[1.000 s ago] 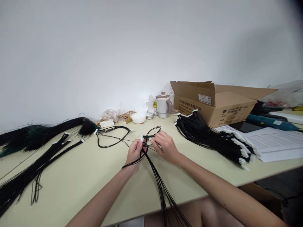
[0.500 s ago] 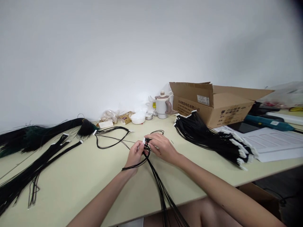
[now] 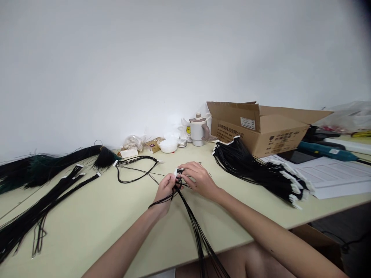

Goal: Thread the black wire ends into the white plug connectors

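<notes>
My left hand (image 3: 165, 190) pinches a small white connector (image 3: 176, 172) between thumb and fingers, above the middle of the table. Black wires (image 3: 193, 218) run from it, loop over my left wrist and hang down past the table's front edge. From the right, my right hand (image 3: 199, 178) closes its fingers on the black wires just beside the connector. The exact grip of its fingertips is partly hidden. Beyond my hands lies a looped black wire harness (image 3: 136, 180) with white ends.
Bundles of black wires (image 3: 37, 204) lie at the left. To the right sits a pile of wire harnesses with white connectors (image 3: 295, 187), beside papers (image 3: 336, 177) and an open cardboard box (image 3: 234, 127). A white bowl (image 3: 168, 145) and a lidded mug (image 3: 198, 131) stand by the wall.
Both hands stay at nearly the same spot. The right fingers have shifted slightly at the connector, and the wire loop below it has drawn in toward my left hand.
</notes>
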Demonstrator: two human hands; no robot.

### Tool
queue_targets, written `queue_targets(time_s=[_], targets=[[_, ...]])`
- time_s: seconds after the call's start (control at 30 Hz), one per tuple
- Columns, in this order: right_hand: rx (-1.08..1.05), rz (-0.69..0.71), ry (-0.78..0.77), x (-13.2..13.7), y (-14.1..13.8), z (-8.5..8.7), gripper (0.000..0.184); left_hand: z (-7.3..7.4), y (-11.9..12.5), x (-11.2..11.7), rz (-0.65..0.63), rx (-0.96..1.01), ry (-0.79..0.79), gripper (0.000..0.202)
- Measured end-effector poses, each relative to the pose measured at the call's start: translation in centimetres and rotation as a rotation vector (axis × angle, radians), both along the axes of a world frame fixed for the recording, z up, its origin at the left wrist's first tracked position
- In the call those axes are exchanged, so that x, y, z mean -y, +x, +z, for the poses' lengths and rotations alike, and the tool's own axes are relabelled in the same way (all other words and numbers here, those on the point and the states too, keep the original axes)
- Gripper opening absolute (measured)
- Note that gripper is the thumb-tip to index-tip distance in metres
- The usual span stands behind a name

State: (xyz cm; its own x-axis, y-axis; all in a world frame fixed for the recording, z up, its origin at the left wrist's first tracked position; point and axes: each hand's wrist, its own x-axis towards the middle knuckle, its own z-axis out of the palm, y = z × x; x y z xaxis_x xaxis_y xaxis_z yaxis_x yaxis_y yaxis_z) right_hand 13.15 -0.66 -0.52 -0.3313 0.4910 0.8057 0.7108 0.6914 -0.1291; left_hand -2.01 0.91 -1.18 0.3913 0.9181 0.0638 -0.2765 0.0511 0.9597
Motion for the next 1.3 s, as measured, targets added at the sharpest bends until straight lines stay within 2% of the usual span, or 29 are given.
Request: queue_targets(time_s=[0.1, 0.23, 0.3, 0.37, 0.43, 0.5, 0.57, 0.77, 1.07, 1.2, 1.3], targets=[[-0.024, -0.093, 0.058, -0.7, 1.0, 0.0, 0.007, 0.3, -0.3, -0.2, -0.011, 0.123, -0.13, 0.027], [-0.138, -0.291, 0.175, -1.2, 2.5, 0.3, 0.027, 0.8, -0.9, -0.5, 0.021, 0.22, -0.301, 0.014], [-0.118, -0.338, 0.286, -1.2, 2.7, 0.3, 0.03, 0.8, -0.9, -0.6, 0.024, 0.251, -0.347, 0.009], [-0.021, -0.274, 0.401, -0.9, 2.3, 0.1, 0.027, 0.9, -0.8, -0.7, 0.013, 0.265, -0.387, 0.007], [0.105, -0.135, 0.463, -0.6, 1.4, -0.2, 0.022, 0.8, -0.7, -0.6, 0.006, 0.277, -0.413, 0.006], [0.203, -0.02, 0.452, -0.4, 0.5, -0.7, 0.017, 0.9, -0.5, -0.5, 0.016, 0.29, -0.43, 0.006], [0.26, 0.021, 0.414, -0.4, -0.2, -1.1, 0.013, 1.0, -0.4, -0.3, 0.02, 0.287, -0.443, 0.007], [0.285, 0.0, 0.405, -0.5, -0.3, -1.4, 0.008, 1.3, -0.3, 0.2, -0.051, 0.247, -0.485, 0.006], [0.303, -0.006, 0.445, -0.3, -0.4, -1.2, 0.006, 1.0, -0.5, 0.3, -0.119, 0.243, -0.498, 0.007], [0.298, -0.012, 0.468, -0.2, -0.3, -1.2, 0.006, 1.0, -0.4, 0.2, -0.128, 0.247, -0.494, 0.008], [0.249, -0.004, 0.43, -0.4, -0.5, -1.5, 0.007, 0.9, -0.4, 0.1, -0.114, 0.243, -0.488, 0.009]])
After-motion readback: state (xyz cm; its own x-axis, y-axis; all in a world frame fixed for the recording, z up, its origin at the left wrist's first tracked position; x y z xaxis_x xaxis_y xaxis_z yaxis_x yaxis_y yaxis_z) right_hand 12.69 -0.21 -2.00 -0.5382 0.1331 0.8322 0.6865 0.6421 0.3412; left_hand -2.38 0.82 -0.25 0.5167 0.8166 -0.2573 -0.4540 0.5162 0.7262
